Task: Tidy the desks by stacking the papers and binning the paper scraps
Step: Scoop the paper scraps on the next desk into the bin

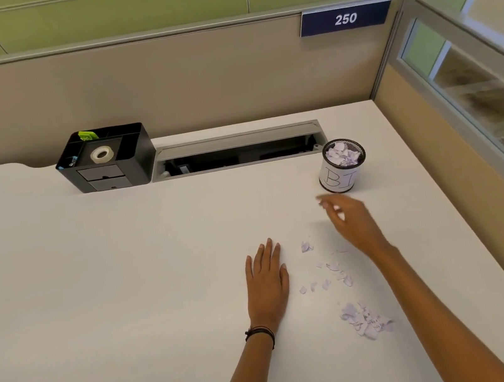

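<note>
Several scraps (367, 321) strewn on table (93, 282) between both forearms, trail running near-to-far toward bin (339, 178). Bin upright near far right corner, mouth up, heaped with scraps. Wide bare surface leftward; partition (437, 161) along right edge. Left hand (267, 282) flat on table, fingers (268, 252) straight. Right hand (351, 221) blurred just before bin; grip impossible to tell.

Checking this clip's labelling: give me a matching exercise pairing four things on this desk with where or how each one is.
1 left hand
2 tape roll
3 bin
4 loose scraps

A in the black organiser
B flat on the desk, fingers straight
C holds torn paper, by the right hand
D scattered on the desk, outside any container

Pairs: 1-B, 2-A, 3-C, 4-D
</note>
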Motion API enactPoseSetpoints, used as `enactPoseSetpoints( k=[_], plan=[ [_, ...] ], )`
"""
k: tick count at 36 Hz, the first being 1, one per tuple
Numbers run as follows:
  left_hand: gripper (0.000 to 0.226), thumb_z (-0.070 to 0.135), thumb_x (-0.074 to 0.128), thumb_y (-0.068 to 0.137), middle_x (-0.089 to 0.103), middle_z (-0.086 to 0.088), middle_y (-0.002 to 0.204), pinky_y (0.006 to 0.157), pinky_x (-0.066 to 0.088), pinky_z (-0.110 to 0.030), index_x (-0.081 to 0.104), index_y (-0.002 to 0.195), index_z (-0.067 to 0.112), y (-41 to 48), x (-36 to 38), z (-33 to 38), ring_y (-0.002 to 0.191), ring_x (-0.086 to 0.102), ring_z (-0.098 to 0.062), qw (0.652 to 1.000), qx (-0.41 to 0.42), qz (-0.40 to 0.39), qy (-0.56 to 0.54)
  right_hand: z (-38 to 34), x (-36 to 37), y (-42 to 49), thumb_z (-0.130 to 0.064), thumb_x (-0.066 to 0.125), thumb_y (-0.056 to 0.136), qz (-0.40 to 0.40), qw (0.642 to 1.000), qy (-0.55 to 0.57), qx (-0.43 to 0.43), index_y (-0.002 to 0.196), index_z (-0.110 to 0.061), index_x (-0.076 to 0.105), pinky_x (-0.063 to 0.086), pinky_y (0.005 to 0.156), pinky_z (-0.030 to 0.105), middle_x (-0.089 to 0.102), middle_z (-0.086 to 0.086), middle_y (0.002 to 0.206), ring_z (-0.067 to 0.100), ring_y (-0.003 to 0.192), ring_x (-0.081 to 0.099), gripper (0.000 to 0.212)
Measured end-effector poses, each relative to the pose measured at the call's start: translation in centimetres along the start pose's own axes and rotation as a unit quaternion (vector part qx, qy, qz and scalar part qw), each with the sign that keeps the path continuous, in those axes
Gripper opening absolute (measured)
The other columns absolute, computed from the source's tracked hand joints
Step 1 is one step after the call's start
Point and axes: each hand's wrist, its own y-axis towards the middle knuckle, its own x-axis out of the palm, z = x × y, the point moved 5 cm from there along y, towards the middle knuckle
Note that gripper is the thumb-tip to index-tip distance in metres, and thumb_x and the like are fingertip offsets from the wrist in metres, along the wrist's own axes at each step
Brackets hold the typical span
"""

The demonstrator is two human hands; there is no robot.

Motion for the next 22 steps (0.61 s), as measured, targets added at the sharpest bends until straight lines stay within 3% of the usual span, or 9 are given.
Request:
enactPoseSetpoints(
  k=[3,6,10,15,20,22],
  plan=[
    [0.051,0.032,0.017,0.098,0.024,0.006,0.154,0.116,0.002,-0.034,0.03,0.146,0.022,0.0,-0.1,0.1,0.142,0.02,-0.012,1.0,-0.002,-0.004,-0.005,2.4,1.8,-2.8,-0.017,0.045,0.097,-0.061,0.997,-0.016,0.054,0.124,-0.014,0.057,0.036,0.103,0.024,0.057,0.003,0.128,0.017,0.12,0.052,0.03],
    [0.053,0.033,0.011,0.097,0.021,0.007,0.154,0.116,0.0,-0.034,0.029,0.146,0.021,0.0,-0.2,0.1,0.143,0.017,-0.011,1.0,-0.002,-0.005,-0.014,4.1,3.4,-4.9,-0.027,0.041,0.098,-0.13,0.984,-0.022,0.121,0.14,-0.018,0.039,0.018,0.113,0.024,0.033,-0.003,0.149,0.013,0.139,0.027,0.042],
    [0.056,0.034,0.006,0.096,0.02,0.007,0.155,0.116,-0.002,-0.032,0.028,0.146,0.021,0.0,-0.4,0.1,0.143,0.014,-0.01,1.0,-0.002,-0.001,-0.026,3.8,5.1,-5.8,-0.032,0.039,0.099,-0.17,0.979,-0.074,0.087,0.146,-0.018,0.026,0.002,0.114,0.021,0.015,-0.003,0.155,0.01,0.144,0.009,0.051],
    [0.064,0.041,0.0,0.092,0.021,0.01,0.154,0.116,-0.006,-0.026,0.03,0.145,0.022,-0.2,-0.9,0.2,0.142,0.012,-0.004,0.997,-0.012,0.006,-0.079,2.2,7.0,-6.0,-0.038,0.038,0.098,-0.221,0.971,-0.082,0.035,0.147,-0.02,0.021,-0.001,0.113,0.018,0.012,-0.007,0.156,0.002,0.142,0.007,0.055],
    [0.045,0.031,0.021,0.101,0.032,0.01,0.149,0.114,-0.004,-0.016,0.035,0.143,0.019,-0.3,-1.5,0.2,0.137,0.019,0.004,0.981,-0.048,0.016,-0.19,0.3,7.7,-7.2,-0.062,0.018,0.088,-0.273,0.958,-0.083,-0.037,0.147,-0.027,0.022,-0.002,0.113,0.014,0.013,-0.015,0.154,-0.008,0.139,0.005,0.069],
    [0.042,0.027,0.024,0.103,0.034,0.011,0.148,0.115,-0.001,-0.016,0.036,0.142,0.019,-0.4,-1.6,0.1,0.134,0.019,0.01,0.975,-0.056,0.014,-0.216,-0.1,7.7,-8.2,-0.061,0.016,0.089,-0.294,0.952,-0.07,-0.057,0.146,-0.029,0.025,0.001,0.115,0.016,0.014,-0.019,0.152,-0.011,0.138,0.006,0.066]
  ],
)
